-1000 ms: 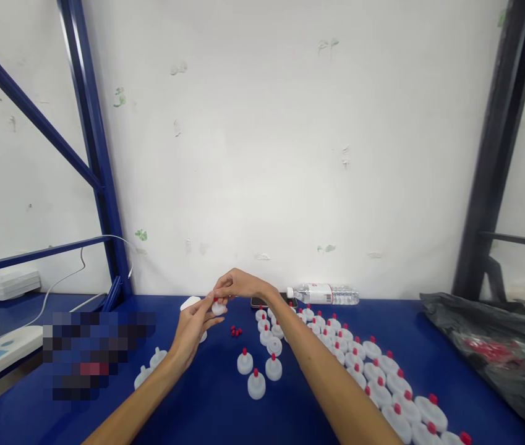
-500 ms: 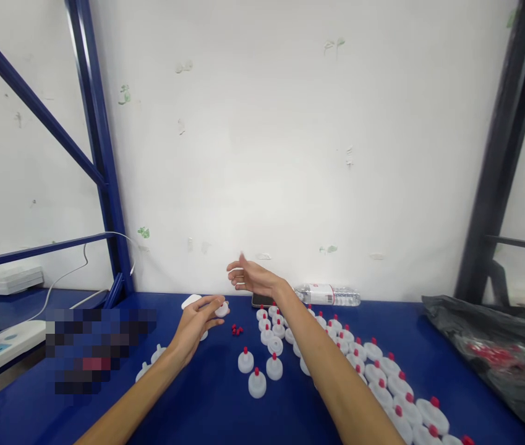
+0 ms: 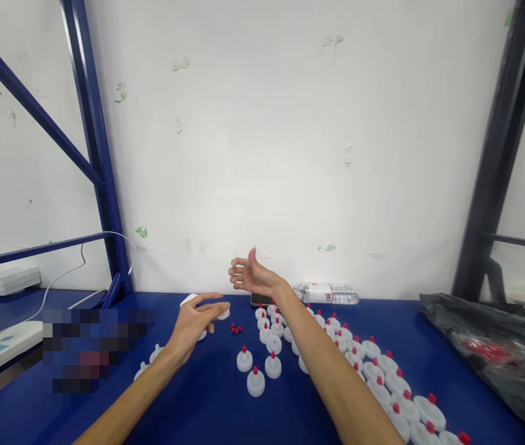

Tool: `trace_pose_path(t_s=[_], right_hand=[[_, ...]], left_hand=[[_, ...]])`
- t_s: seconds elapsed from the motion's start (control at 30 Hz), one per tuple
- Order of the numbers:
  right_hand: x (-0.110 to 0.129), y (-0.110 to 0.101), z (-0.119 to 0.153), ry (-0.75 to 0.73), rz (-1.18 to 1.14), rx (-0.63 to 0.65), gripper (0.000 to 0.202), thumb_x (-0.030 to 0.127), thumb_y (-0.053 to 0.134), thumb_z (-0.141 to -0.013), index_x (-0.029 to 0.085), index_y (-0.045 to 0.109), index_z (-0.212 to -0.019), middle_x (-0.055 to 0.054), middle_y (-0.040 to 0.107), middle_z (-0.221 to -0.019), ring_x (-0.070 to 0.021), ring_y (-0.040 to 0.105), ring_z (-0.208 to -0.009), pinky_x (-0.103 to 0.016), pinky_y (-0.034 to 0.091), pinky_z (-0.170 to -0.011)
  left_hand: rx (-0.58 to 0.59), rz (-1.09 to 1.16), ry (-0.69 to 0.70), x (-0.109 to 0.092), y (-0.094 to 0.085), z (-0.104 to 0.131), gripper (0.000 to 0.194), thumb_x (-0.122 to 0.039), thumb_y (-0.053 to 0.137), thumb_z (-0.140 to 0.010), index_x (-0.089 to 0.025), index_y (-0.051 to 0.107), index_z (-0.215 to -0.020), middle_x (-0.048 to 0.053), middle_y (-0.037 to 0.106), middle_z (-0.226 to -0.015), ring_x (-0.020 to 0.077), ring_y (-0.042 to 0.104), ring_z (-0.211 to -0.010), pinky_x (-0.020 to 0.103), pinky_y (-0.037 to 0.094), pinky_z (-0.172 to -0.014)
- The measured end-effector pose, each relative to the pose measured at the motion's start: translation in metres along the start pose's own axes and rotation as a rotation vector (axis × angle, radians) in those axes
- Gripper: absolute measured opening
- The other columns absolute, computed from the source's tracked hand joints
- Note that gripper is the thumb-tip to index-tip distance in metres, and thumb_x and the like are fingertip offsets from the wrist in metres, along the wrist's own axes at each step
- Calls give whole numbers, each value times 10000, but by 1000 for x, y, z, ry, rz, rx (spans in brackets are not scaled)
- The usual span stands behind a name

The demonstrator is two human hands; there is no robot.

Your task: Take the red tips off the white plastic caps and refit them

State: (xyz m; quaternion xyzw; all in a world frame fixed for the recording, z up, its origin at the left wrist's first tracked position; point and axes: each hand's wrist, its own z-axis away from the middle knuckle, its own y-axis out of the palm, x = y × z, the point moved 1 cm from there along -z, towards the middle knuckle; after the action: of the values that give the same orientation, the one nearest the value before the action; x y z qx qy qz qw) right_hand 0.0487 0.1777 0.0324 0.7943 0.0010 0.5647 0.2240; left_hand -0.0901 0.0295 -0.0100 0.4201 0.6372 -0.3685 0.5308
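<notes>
Pinching what appears to be a white cap (image 3: 223, 314), your left hand (image 3: 197, 322) partly hides it. Your right hand (image 3: 253, 275) is raised, fingers spread, holding nothing.

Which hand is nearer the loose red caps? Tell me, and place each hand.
Left. The left hand is just left of the loose red caps, a white cap in its grip; the right hand is open, raised beyond them and slightly right.
</notes>
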Motion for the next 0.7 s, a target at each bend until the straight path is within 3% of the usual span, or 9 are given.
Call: trace_pose_path(t_s=[0.17,0.37,0.57,0.7], right_hand=[[1,3,0,31,52,-41,657,838,490,-804,191,592,-860,-25,636,-876,-125,591,-747,-258,474,-725],[1,4,-2,61,171,-26,642,821,502,-822,191,611,-892,-17,651,-884,-119,619,-752,-254,493,-745],[-1,7,-5,180,404,45,496,616,699,-845,145,703,-999,-65,714,-923,-143,675,-783,-240,499,-710],[-2,8,-7,209,492,73,444,545,767,-818,177,710,-1058,-18,701,-867,-114,666,-747,-203,476,-663]], left_hand=[[-24,-22,52,-4,-2,0,569,-471,896,-572,-160,664,-988,108,802,-837,217,720,-727,188,393,-389],[-36,-66,98,-3,-2,-2,549,-490,890,-563,-161,639,-925,115,795,-892,190,685,-613,198,397,-338],[-93,-72,127,-1,-6,-6,532,-520,819,-675,-153,651,-1022,77,776,-876,88,567,-484,196,459,-409],[-98,-67,137,2,-5,-7,551,-556,789,-709,-159,645,-1063,69,771,-884,79,555,-455,196,458,-423]])
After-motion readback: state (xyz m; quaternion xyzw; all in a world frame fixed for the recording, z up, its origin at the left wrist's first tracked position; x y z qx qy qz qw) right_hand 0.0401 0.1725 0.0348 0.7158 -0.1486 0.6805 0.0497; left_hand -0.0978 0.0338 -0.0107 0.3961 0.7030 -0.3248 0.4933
